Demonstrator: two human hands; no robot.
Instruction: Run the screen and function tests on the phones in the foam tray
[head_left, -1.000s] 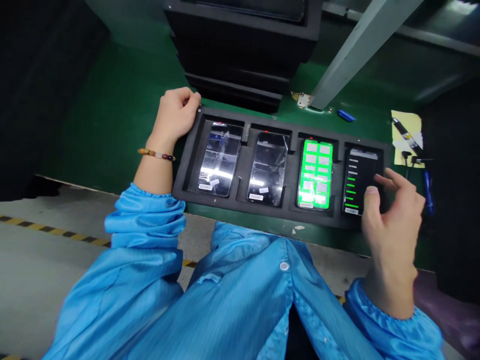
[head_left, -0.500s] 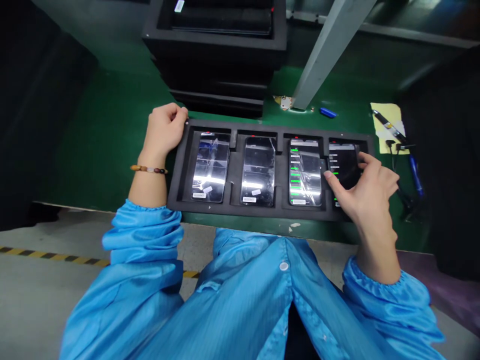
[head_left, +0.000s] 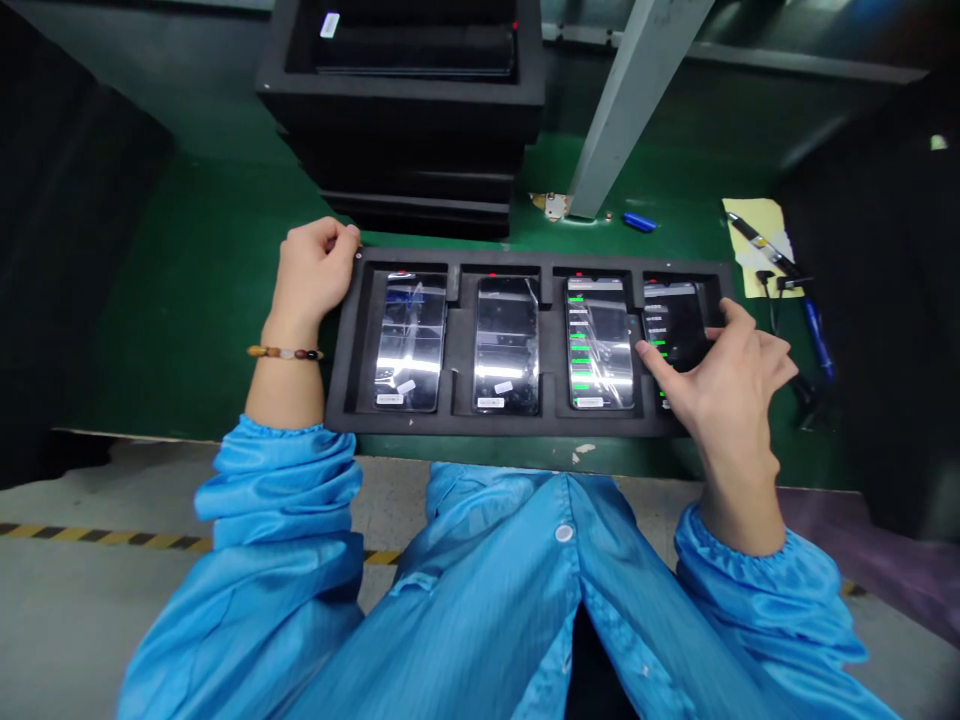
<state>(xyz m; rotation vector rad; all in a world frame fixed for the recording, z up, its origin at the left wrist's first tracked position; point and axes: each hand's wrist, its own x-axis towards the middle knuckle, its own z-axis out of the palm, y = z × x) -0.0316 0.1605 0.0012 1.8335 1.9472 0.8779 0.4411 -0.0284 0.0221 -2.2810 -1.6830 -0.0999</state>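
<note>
Green worktop [head_left: 202, 330] spreads under a foam tray [head_left: 517, 425], and a stack of black trays [head_left: 401, 95] stands at eleven o'clock. Four phones [head_left: 409, 345] lie in the foam tray. At ten, the left hand [head_left: 309, 268] sits by its far corner, fingers curled closed. At three, the right hand [head_left: 726, 385] straddles the end phone [head_left: 677, 318], thumb and fingers apart; I can't tell whether they grip it.

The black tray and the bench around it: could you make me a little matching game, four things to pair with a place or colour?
1. left hand
2. right hand
3. yellow paper
4. sleeves

A. under a dark pen
B. blue
C. partly covering the rightmost phone
D. curled at the tray's far left corner

1-D, 2-C, 3-A, 4-B
</note>
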